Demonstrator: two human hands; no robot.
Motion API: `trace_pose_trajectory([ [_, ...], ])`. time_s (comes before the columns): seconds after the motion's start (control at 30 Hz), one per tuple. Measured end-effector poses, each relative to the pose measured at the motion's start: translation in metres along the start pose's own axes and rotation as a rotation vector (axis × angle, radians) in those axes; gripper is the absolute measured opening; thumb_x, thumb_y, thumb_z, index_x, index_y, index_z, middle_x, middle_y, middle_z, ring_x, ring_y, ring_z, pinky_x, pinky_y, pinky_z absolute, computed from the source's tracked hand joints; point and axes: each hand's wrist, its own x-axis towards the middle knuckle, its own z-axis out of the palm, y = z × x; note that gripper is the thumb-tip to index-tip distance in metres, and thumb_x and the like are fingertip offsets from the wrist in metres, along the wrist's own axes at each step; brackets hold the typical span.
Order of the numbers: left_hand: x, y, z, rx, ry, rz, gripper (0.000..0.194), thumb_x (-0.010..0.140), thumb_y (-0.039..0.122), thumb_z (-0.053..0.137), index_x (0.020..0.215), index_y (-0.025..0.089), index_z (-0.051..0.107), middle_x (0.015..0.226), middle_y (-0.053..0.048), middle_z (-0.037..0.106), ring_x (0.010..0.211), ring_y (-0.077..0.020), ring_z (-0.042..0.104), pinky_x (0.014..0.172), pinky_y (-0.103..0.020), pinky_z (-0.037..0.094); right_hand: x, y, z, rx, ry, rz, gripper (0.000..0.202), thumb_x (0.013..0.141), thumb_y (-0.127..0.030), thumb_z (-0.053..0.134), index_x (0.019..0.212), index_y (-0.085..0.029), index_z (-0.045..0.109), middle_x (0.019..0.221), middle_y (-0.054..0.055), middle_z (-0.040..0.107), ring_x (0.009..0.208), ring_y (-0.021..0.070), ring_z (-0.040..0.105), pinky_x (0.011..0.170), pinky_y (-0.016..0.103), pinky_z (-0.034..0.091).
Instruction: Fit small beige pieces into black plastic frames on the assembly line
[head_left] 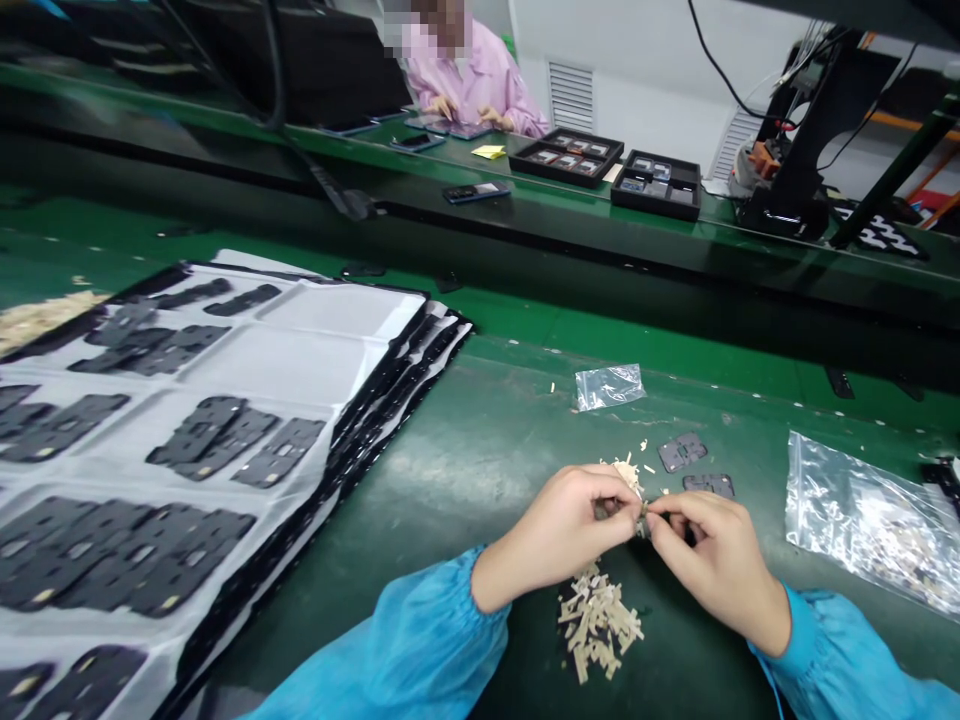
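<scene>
My left hand [574, 520] and my right hand [716, 560] meet over the green bench, thumbs and fingers pinched. Between their fingertips is a small dark part [642, 524], mostly hidden, so its exact kind does not show. Below the hands lies a loose pile of small beige strips [600, 625]. More beige strips [628, 475] are scattered just behind my left fingers. Two flat dark plastic plates with cutouts lie beyond my right hand: one plate [682, 452] farther back, the other plate [709, 486] close behind the knuckles.
On the left, a stack of white-lined trays [289, 345] holds several dark plates [277, 452]. A small clear bag [610, 387] lies behind the hands, and a larger filled bag [874, 520] to the right. Across a raised ledge, a person in pink [487, 75] works near black trays [566, 157].
</scene>
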Motion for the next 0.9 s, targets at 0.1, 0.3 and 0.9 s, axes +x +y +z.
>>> trace_pose_trajectory([
  [0.1,-0.0011,0.0005,0.0015,0.063,0.004,0.021,0.017,0.081,0.01,0.06,0.077,0.018,0.075,0.076,-0.002,0.07,0.071,-0.0153,0.062,0.066,-0.025,0.047,-0.0005,-0.0024,0.0008,-0.032,0.027,-0.018,0.017,0.095,-0.025,0.06,0.085,-0.021,0.074,0.064,-0.001,0.063,0.059,0.0155,0.059,0.062,0.028,0.041],
  [0.3,-0.0032,-0.0011,0.0033,0.154,0.033,0.082,0.017,0.083,0.011,0.062,0.081,0.019,0.077,0.079,-0.002,0.073,0.078,-0.0177,0.066,0.074,-0.028,0.05,-0.0015,-0.0018,0.0031,-0.133,0.038,-0.001,0.019,0.095,-0.028,0.059,0.086,-0.021,0.074,0.067,0.001,0.067,0.061,0.0177,0.063,0.064,0.029,0.041],
  [0.9,-0.005,-0.0065,0.0033,0.316,-0.077,0.18,0.013,0.088,0.014,0.064,0.086,0.019,0.076,0.08,-0.001,0.073,0.079,-0.0178,0.066,0.071,-0.027,0.047,0.0046,-0.002,0.0058,0.027,-0.116,0.141,0.022,0.086,-0.022,0.054,0.076,-0.021,0.074,0.063,-0.001,0.066,0.058,0.0159,0.059,0.062,0.027,0.039],
])
